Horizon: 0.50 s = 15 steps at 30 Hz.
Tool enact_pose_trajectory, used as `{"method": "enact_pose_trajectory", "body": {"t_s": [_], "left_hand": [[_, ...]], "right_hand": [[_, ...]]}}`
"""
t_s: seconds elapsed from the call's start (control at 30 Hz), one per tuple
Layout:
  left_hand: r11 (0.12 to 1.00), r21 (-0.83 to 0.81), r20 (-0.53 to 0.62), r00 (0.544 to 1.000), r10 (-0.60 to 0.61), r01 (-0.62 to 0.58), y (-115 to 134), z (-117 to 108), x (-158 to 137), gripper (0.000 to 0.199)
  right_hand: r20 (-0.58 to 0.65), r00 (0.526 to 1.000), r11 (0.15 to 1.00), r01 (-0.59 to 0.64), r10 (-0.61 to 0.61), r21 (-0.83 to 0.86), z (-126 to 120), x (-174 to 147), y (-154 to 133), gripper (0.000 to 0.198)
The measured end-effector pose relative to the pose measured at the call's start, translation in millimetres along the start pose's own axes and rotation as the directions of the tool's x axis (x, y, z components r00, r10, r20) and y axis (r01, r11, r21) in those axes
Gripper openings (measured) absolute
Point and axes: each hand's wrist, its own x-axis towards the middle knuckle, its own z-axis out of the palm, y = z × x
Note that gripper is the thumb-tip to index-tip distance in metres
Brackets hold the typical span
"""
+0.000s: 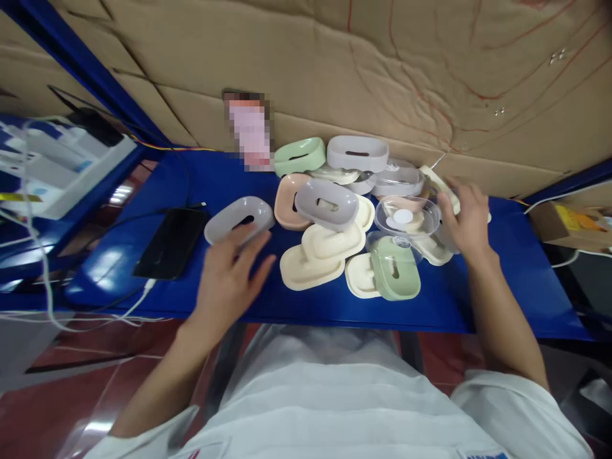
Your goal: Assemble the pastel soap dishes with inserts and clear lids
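**My left hand point(224, 277) spread at a grey dish point(227, 217), my right hand point(471, 220) pinching a cream piece point(442, 188)**

My left hand has its fingers loosely spread, the fingertips over the near edge of the grey dish; I can't tell whether they touch it. This dish lies on the blue counter point(296, 310), left of the main cluster, its slot facing up.

My right hand is at the far right of the cluster, thumb and fingers pinching the cream piece, which is tilted and raised at one end. My fingers hide part of it.

Between my hands the pieces lie crowded together. A lilac dish point(310, 193) overlaps a peach dish point(285, 207), and in front of them two cream lids point(306, 274) overlap each other. Nearest me, a green dish point(406, 280) partly covers another cream lid point(361, 277). A clear cover point(429, 220) with a round white label point(403, 217) sits beside my right hand. At the back, a second green dish point(310, 153) stands next to a pale grey dish point(358, 167), close to the cardboard point(296, 64).

Beyond my left hand, a black device point(172, 242) lies on the counter with a white cable point(138, 303) at its near edge. A blurred-out pink panel point(251, 131) leans against the cardboard.
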Motion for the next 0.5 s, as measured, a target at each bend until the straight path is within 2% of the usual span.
{"method": "enact_pose_trajectory", "body": {"t_s": [0.03,0.1,0.17,0.2,0.27,0.33,0.43,0.5], "left_hand": [[0.994,-0.044,0.047,0.994,0.098,-0.096,12.6,4.0,-2.0,0.058],[0.959,-0.107,0.161,0.948,0.276,-0.261,34.7,13.1,-3.6,0.057],[0.939,-0.111,0.234,0.91,0.343,-0.325,47.7,21.6,-1.4,0.056],[0.939,-0.099,0.255,0.904,0.345,-0.33,49.9,24.9,0.9,0.055],[0.944,-0.073,0.271,0.905,0.328,-0.321,47.0,29.1,5.8,0.052],[0.951,-0.049,0.259,0.916,0.307,-0.305,38.4,30.1,8.7,0.051],[0.961,-0.024,0.206,0.939,0.275,-0.276,27.8,28.1,6.3,0.05],[0.968,-0.023,0.17,0.953,0.251,-0.25,28.8,26.1,1.4,0.052]], "right_hand": [[-0.002,0.997,0.996,0.079,-0.079,0.037,-7.4,-14.3,-12.6,0.043],[0.036,0.966,0.962,0.25,-0.255,0.107,-18.9,-47.7,-43.9,0.041],[0.16,0.905,0.915,0.37,-0.394,0.161,-23.9,-82.2,-76.3,0.055],[0.234,0.879,0.908,0.387,-0.415,0.16,-24.4,-97.8,-89.7,0.063],[0.313,0.85,0.906,0.397,-0.423,0.146,-23.9,-123.1,-105.8,0.058],[0.331,0.852,0.914,0.383,-0.405,0.133,-25.1,-140.4,-106.5,0.047],[0.305,0.884,0.935,0.324,-0.353,0.143,-31.3,-157.6,-89.7,0.046],[0.266,0.922,0.957,0.251,-0.282,0.144,-34.6,-166.4,-77.5,0.049]]}}
